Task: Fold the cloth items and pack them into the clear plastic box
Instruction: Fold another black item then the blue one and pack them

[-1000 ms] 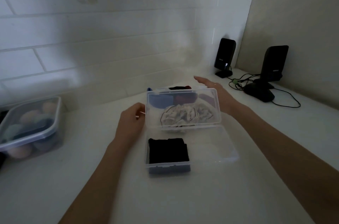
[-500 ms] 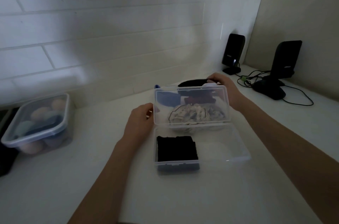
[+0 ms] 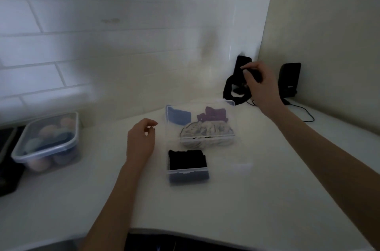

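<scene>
Right hand lifted a black cloth above the open box.

The black cloth (image 3: 233,91) hung as a limp loop from the right hand (image 3: 260,84), which pinched its top edge between thumb and fingers, behind and above the box (image 3: 188,172); it looked light, soft and floppy, likely best taken at two corners to fold flat. The box sat open on the tabletop (image 3: 257,199), with a folded black cloth (image 3: 187,159) in its near left part. Blue (image 3: 178,118), purple (image 3: 212,116) and patterned (image 3: 205,131) cloths showed through its raised lid. The left hand (image 3: 140,140) hovered beside the box, fingers loosely curled, holding nothing.
</scene>
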`<act>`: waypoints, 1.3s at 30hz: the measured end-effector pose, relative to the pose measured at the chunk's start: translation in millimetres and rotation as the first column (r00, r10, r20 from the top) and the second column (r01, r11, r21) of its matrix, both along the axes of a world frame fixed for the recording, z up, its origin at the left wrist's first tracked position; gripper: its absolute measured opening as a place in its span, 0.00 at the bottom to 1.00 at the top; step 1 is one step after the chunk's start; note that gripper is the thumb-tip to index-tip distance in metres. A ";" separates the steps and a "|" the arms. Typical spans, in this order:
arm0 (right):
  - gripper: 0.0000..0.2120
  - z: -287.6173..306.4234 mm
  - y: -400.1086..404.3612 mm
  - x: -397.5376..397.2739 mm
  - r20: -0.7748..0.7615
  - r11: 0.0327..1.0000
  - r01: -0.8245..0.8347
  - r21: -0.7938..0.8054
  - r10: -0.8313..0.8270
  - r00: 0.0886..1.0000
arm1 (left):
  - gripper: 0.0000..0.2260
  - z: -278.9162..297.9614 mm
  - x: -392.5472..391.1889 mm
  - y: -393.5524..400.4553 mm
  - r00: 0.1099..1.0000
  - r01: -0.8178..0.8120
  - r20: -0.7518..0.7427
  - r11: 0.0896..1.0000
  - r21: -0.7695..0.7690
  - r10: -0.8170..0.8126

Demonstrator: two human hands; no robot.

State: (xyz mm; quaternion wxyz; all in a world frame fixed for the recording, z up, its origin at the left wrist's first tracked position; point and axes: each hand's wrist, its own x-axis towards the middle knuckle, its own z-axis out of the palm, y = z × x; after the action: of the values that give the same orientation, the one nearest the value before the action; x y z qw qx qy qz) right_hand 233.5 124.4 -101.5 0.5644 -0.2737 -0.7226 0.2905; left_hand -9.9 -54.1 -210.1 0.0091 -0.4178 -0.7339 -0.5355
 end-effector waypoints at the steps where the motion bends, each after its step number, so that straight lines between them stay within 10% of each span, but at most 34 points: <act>1: 0.06 5.1 -6.9 1.0 0.012 0.999 0.007 0.041 -0.007 1.000 | 0.09 6.1 3.7 -2.6 0.999 -0.033 0.006 0.998 0.049 0.033; 8: 0.03 24.6 -59.9 -5.5 0.110 0.992 -0.079 0.098 0.068 0.992 | 0.07 70.4 63.2 -13.7 0.996 0.092 -0.032 0.942 0.324 -0.087; 16: 0.10 6.9 -109.3 -21.1 -0.009 0.945 -0.257 -0.204 0.261 0.965 | 0.08 80.4 123.9 -6.0 0.870 0.429 0.206 0.894 0.131 -0.448; 23: 0.14 4.2 -113.1 -5.5 -0.009 0.765 -0.541 -0.350 0.575 0.818 | 0.09 68.1 112.2 -14.3 0.558 0.482 0.633 0.830 0.280 -0.537; 28: 0.18 3.0 -115.5 -12.2 0.081 0.849 -0.468 -0.244 0.499 0.863 | 0.16 72.8 113.4 -18.8 0.272 0.514 0.755 0.754 0.410 -0.596; 34: 0.17 -0.7 -117.1 -12.1 0.106 0.929 -0.310 -0.202 0.336 0.936 | 0.10 62.4 109.6 -27.1 0.437 0.574 0.637 0.742 0.347 -0.635; 39: 0.29 -15.0 -119.2 -3.4 0.262 0.822 -0.271 -0.501 0.443 0.857 | 0.07 60.2 109.5 -24.4 0.541 0.555 0.576 0.775 0.303 -0.613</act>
State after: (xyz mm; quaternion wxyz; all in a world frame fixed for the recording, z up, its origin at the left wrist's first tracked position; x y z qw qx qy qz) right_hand 230.1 5.2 -116.5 0.2749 -0.3022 -0.7672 0.4944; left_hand 99.6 -78.5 -149.9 -0.4055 -0.4257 -0.4850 -0.6474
